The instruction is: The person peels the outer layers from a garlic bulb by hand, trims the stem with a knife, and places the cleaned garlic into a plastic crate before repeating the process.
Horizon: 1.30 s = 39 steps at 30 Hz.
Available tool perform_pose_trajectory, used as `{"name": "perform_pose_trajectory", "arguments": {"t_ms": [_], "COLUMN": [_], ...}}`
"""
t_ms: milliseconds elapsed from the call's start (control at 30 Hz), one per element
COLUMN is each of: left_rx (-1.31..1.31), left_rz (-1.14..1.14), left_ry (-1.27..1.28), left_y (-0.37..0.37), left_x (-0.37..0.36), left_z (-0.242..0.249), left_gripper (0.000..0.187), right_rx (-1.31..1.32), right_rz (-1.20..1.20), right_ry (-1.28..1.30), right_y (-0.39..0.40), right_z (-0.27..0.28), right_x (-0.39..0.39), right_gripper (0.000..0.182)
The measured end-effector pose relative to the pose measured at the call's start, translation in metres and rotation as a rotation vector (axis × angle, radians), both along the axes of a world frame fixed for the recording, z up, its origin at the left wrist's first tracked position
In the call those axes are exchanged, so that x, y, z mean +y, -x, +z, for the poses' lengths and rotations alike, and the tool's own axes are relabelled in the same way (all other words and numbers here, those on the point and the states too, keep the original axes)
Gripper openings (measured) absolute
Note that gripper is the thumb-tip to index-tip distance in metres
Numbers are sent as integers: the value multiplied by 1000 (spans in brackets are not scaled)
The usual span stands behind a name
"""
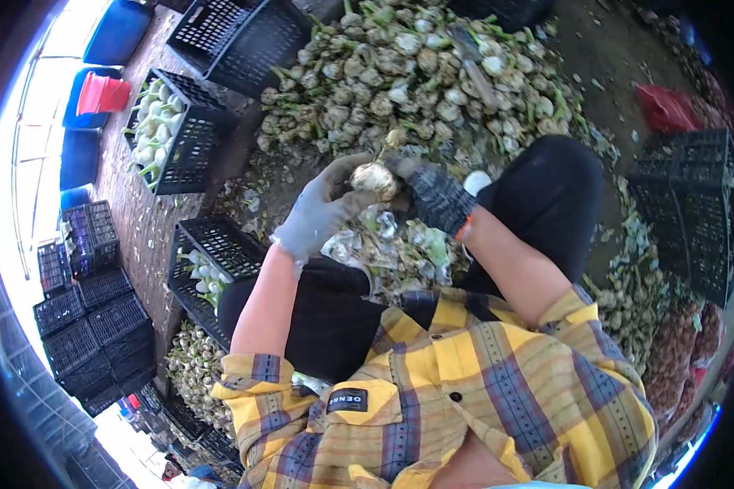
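Seated low, knees apart, both gloved hands up at centre frame. Left hand [322,213], grey glove, clenched round a garlic bulb [374,178] from approx 8 o'clock; right hand [434,194], dark knit glove, also grasping same bulb from 3 o'clock, fingertips pinching at top/side. Bulb sits between both grips, just above lap, touching both gloves.

Peeled skins [387,244] heaped in lap at 6 o'clock of bulb, on dark trousers. Big heap of untrimmed bulbs [416,77] w/ green stalks at 12 o'clock, on the ground, near the hands. Something long and grey lying on heap at 1 o'clock; can't tell what.

For doing this well, judged from the pose: hold bulb steady w/ left, strip w/ right fingertips only, turn bulb bit by bit, let skins drop straight into lap, not onto clean stock.

Edges & room: crate [212,261] w/ a few white cleaned bulbs at 8 o'clock, just beside left knee, short reach. Second crate [175,130] w/ cleaned bulbs at 10 o'clock, farther off. Empty crate [236,41] at 11 o'clock. Stacked crates [693,212] at 3 o'clock, beyond right knee. Open space mostly betw. knees and toward heap; left side tight w/ crate rim, right side tighter still.
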<state>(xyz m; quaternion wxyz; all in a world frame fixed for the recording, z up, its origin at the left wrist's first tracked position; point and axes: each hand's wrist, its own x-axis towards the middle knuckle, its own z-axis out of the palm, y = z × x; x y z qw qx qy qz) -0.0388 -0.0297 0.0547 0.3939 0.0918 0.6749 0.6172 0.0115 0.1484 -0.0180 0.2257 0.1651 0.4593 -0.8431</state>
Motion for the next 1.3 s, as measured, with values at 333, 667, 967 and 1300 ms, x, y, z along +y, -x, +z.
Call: {"name": "perform_pose_trajectory", "arguments": {"t_ms": [333, 667, 967, 1300], "left_rx": [225, 472, -362, -142], "left_rz": [530, 634, 770, 764], "left_ry": [-7, -86, -235, -178], "left_y": [-64, -61, -50, -47], "left_x": [22, 15, 23, 21], "left_z": [-39, -75, -45, -63], "left_gripper": [48, 39, 46, 49], "right_rx": [283, 367, 469, 505], "right_rz": [112, 146, 35, 151], "right_ry": [-454, -636, -819, -771], "right_y": [-11, -11, -11, -4], "right_z": [9, -2, 2, -7], "right_x": [-1, -11, -16, -19], "right_gripper": [42, 32, 30, 36]}}
